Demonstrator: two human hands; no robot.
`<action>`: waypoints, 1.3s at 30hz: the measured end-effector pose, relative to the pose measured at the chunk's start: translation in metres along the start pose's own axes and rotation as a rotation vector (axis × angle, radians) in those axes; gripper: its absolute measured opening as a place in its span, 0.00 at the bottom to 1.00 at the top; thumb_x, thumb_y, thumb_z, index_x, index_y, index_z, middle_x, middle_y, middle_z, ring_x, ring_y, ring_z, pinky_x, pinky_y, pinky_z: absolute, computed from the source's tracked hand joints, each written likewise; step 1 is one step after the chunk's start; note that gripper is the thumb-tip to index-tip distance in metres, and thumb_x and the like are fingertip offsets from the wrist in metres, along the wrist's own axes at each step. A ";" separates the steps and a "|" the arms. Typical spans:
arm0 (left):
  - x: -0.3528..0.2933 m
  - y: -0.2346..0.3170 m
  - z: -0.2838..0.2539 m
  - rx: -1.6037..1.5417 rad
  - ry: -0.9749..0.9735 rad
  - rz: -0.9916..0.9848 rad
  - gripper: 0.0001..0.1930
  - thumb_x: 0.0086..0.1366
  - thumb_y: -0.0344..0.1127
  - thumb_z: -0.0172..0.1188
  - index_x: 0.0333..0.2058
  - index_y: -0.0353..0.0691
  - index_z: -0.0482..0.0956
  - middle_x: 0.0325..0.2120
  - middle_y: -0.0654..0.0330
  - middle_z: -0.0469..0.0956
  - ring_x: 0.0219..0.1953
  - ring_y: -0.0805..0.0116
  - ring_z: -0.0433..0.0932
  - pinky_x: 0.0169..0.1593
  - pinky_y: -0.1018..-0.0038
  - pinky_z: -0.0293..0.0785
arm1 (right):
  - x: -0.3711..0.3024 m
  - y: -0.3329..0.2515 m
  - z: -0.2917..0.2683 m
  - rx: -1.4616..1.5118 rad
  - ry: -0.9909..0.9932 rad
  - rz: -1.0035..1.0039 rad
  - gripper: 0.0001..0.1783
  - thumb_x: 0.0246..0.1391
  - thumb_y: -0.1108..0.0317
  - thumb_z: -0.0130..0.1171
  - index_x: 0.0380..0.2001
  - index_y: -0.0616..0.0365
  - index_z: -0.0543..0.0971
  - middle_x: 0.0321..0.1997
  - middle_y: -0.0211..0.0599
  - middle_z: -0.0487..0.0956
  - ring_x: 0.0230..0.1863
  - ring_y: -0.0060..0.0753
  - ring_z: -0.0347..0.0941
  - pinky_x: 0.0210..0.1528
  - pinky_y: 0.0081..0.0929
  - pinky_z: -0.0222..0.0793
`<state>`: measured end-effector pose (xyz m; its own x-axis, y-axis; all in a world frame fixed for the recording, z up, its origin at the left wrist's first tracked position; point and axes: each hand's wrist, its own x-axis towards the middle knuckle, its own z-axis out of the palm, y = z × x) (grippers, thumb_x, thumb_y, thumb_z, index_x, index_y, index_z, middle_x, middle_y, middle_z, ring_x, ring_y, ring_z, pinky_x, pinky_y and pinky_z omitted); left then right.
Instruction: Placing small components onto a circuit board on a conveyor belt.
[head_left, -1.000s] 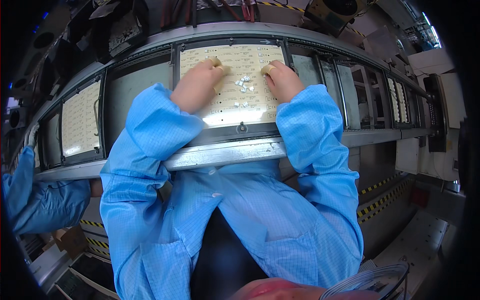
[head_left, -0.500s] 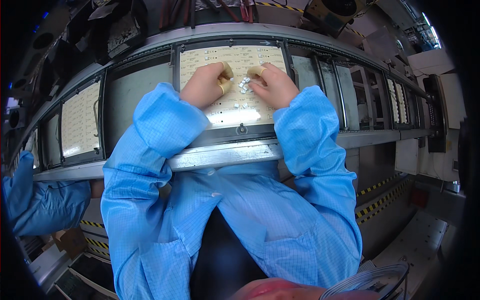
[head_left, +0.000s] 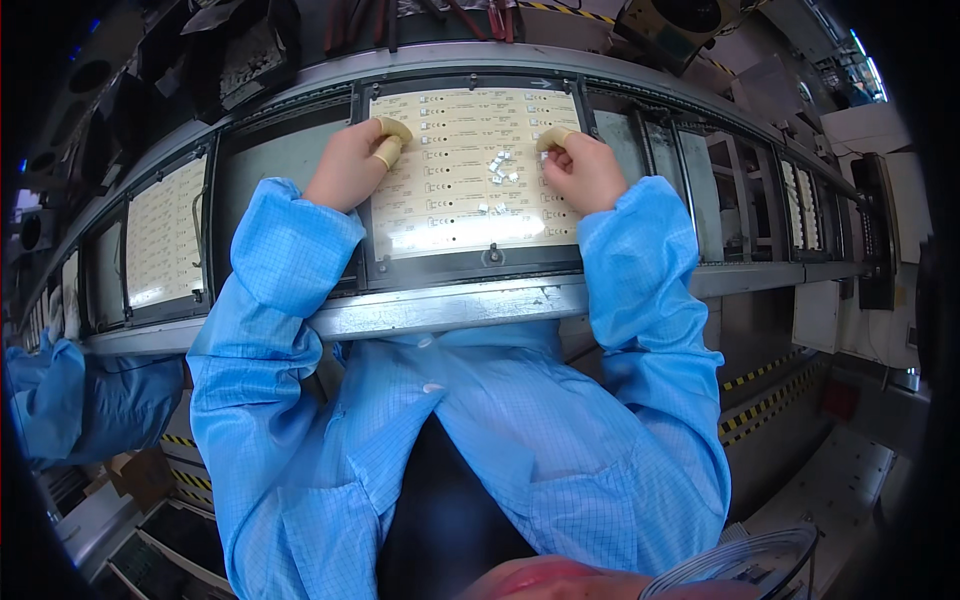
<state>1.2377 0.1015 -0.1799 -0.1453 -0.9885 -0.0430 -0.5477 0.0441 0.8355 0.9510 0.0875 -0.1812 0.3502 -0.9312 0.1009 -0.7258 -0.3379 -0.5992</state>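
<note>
A cream circuit-board panel (head_left: 405,232), printed in repeated rows, lies in a black frame on the line. Small white connector-like parts (head_left: 501,165) lie loose in a cluster right of its middle; similar parts sit in its upper rows. My left hand (head_left: 350,165) is at the panel's left edge, its thumb and finger in pale yellow finger cots and pinched together; what they hold, if anything, is hidden. Over the right side, my right hand (head_left: 583,172) pinches a small white connector between thumb and a cot-covered forefinger, close to the panel surface.
A metal rail (head_left: 440,312) runs along the near side. Another framed panel (head_left: 166,235) lies farther left on the line. A dark bin of small white parts (head_left: 250,68) stands at the far left. A co-worker's blue sleeve (head_left: 95,400) shows at the left.
My hands have moved apart from the middle of the panel, the left one to the left edge and the right one rightward. The loose cluster is now uncovered between them.
</note>
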 end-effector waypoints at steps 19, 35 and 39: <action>0.001 -0.003 0.009 0.252 -0.007 0.394 0.09 0.56 0.27 0.55 0.37 0.37 0.78 0.32 0.52 0.75 0.36 0.57 0.75 0.42 0.70 0.71 | -0.014 0.007 -0.004 -0.082 -0.027 -0.056 0.11 0.49 0.75 0.54 0.38 0.57 0.74 0.32 0.42 0.75 0.33 0.38 0.74 0.37 0.27 0.70; 0.006 0.000 0.017 0.478 -0.064 0.497 0.07 0.54 0.27 0.56 0.33 0.34 0.76 0.32 0.51 0.74 0.38 0.52 0.73 0.44 0.66 0.70 | -0.015 -0.002 -0.003 -0.134 -0.009 0.032 0.08 0.51 0.73 0.54 0.36 0.58 0.76 0.34 0.42 0.76 0.36 0.41 0.74 0.40 0.29 0.70; -0.001 0.012 0.017 0.575 -0.027 0.563 0.09 0.55 0.30 0.56 0.35 0.34 0.77 0.31 0.51 0.74 0.37 0.52 0.73 0.43 0.66 0.70 | -0.015 0.008 0.004 -0.114 0.043 -0.083 0.07 0.50 0.73 0.55 0.34 0.58 0.76 0.36 0.40 0.75 0.38 0.43 0.73 0.41 0.30 0.70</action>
<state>1.2172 0.1057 -0.1796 -0.5418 -0.7920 0.2813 -0.7238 0.6098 0.3228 0.9421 0.0991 -0.1903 0.3875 -0.9038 0.1818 -0.7587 -0.4246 -0.4940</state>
